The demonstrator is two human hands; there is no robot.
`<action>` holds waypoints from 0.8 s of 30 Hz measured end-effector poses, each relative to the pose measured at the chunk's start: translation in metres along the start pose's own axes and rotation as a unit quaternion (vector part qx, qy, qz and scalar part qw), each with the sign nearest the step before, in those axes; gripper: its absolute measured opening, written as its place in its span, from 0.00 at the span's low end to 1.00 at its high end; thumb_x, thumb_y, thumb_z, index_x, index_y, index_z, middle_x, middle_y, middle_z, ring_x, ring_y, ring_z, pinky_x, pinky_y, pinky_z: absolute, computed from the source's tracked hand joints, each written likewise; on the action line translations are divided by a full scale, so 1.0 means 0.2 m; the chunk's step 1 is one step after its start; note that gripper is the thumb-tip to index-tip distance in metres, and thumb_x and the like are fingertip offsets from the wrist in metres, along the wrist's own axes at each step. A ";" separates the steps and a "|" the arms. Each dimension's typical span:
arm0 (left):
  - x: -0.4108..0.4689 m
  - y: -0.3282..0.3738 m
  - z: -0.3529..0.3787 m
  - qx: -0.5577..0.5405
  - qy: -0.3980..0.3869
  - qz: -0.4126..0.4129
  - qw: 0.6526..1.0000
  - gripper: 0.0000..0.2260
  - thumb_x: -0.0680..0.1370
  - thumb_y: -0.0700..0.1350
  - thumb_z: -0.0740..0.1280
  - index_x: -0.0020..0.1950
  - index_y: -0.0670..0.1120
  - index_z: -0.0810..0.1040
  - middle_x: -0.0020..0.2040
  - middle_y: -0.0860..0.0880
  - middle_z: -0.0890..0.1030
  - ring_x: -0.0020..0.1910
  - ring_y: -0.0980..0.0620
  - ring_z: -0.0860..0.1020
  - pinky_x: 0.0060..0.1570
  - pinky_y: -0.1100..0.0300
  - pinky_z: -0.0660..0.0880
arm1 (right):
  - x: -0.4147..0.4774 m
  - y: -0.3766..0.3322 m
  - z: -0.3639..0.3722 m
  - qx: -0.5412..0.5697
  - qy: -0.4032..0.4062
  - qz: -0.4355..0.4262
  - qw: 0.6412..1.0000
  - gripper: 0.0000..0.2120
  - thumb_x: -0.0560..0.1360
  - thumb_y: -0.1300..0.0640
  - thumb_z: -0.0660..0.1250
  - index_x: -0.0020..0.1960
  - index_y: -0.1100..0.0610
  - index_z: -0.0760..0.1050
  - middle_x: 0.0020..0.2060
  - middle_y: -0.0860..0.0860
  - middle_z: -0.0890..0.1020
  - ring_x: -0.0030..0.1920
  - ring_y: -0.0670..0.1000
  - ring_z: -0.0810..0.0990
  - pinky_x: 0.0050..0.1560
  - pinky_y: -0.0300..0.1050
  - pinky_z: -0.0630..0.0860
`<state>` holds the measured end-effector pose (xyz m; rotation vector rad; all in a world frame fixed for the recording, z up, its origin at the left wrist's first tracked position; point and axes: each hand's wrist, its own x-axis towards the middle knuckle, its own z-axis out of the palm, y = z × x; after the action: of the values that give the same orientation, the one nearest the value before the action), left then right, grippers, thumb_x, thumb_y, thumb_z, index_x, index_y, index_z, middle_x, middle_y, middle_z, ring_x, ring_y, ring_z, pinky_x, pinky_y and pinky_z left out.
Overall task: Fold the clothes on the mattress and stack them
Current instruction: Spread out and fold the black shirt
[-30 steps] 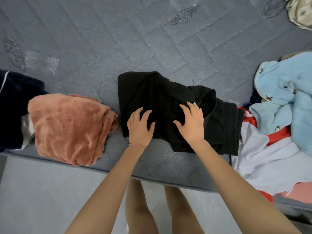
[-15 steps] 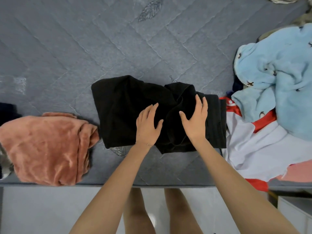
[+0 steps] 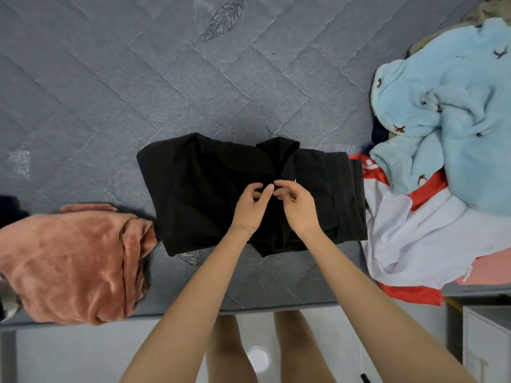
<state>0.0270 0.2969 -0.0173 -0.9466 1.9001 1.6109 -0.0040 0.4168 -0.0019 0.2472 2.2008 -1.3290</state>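
1. A black fabric garment (image 3: 199,194), partly folded into a rough rectangle, lies on the grey quilted mattress (image 3: 166,78) close to its near edge. A loose flap sticks up at the garment's far side.
2. The left hand (image 3: 250,205) is over the middle of the black garment, its fingers curled in narrowly and its thumb reaching toward the other hand.
3. The right hand (image 3: 297,205) is just beside the left one, also over the middle of the garment, with its fingers curled narrowly. The fingertips of the two hands meet above a central fold.
4. Whether either hand is pinching the cloth or only touching it cannot be told.
5. To the left of the black garment, just beside its near left corner, sits a rust-pink plush folded cloth (image 3: 72,261).
6. Against the garment's right edge lies a crumpled white-and-red garment (image 3: 409,239).
7. Farther right of the black garment, resting on the white-and-red one, is a light blue fleece garment with small dark prints (image 3: 456,120).
8. Nearer than the black garment, past the mattress edge, the person's bare legs (image 3: 229,352) stand on a pale floor.
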 end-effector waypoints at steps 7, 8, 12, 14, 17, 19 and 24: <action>0.00 -0.04 0.05 0.072 -0.015 0.011 0.997 0.27 0.75 0.50 0.72 0.69 0.44 0.66 0.58 0.48 0.70 0.53 0.53 0.73 0.54 0.61 0.72 | 0.07 0.01 0.03 0.057 0.101 0.095 0.989 0.21 0.77 0.57 0.69 0.65 0.59 0.65 0.58 0.55 0.71 0.53 0.55 0.77 0.57 0.53 0.77; -0.01 -0.05 0.05 0.064 -0.010 0.018 0.998 0.28 0.74 0.49 0.74 0.68 0.44 0.66 0.57 0.48 0.72 0.51 0.52 0.74 0.53 0.60 0.73 | 0.08 0.01 0.02 0.041 0.090 0.111 0.989 0.25 0.77 0.52 0.70 0.68 0.58 0.65 0.59 0.53 0.71 0.56 0.54 0.77 0.59 0.53 0.77; -0.01 -0.09 0.08 0.045 -0.004 0.018 0.999 0.26 0.71 0.44 0.76 0.62 0.44 0.65 0.54 0.46 0.74 0.49 0.49 0.76 0.49 0.61 0.75 | 0.14 0.01 0.00 -0.063 0.074 0.095 0.991 0.32 0.74 0.41 0.70 0.71 0.55 0.65 0.56 0.49 0.73 0.56 0.49 0.76 0.53 0.45 0.74; -0.01 -0.11 0.08 0.038 -0.009 0.021 0.999 0.18 0.73 0.40 0.74 0.57 0.44 0.68 0.50 0.46 0.76 0.45 0.52 0.77 0.43 0.65 0.74 | 0.19 -0.01 0.00 -0.099 0.098 0.058 0.989 0.31 0.73 0.40 0.70 0.69 0.55 0.67 0.56 0.49 0.73 0.53 0.47 0.74 0.47 0.39 0.72; -0.03 -0.14 0.03 0.008 -0.028 0.056 0.998 0.07 0.75 0.39 0.71 0.50 0.41 0.75 0.41 0.47 0.78 0.37 0.55 0.75 0.38 0.67 0.73 | 0.28 -0.08 0.01 -0.127 0.121 0.022 0.984 0.26 0.73 0.40 0.70 0.60 0.57 0.72 0.54 0.50 0.72 0.48 0.46 0.72 0.44 0.37 0.67; -0.05 -0.15 -0.02 -0.006 -0.033 0.087 0.996 0.04 0.76 0.40 0.70 0.47 0.42 0.76 0.39 0.49 0.77 0.36 0.57 0.73 0.37 0.70 0.73 | 0.32 -0.15 0.03 -0.110 0.138 0.017 0.984 0.18 0.74 0.43 0.70 0.48 0.57 0.72 0.45 0.49 0.75 0.43 0.46 0.73 0.44 0.40 0.67; -0.12 -0.15 -0.24 -0.085 0.014 0.129 0.988 0.05 0.79 0.40 0.65 0.45 0.47 0.73 0.41 0.53 0.76 0.42 0.60 0.76 0.47 0.65 0.75 | 0.30 -0.34 0.14 -0.016 0.112 -0.011 0.994 0.16 0.79 0.55 0.66 0.35 0.55 0.65 0.33 0.58 0.75 0.34 0.52 0.75 0.43 0.46 0.72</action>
<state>0.0689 0.2537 -0.0097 -0.8190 1.9939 1.9449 -0.0729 0.3510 0.0065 0.3768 2.4138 -1.3320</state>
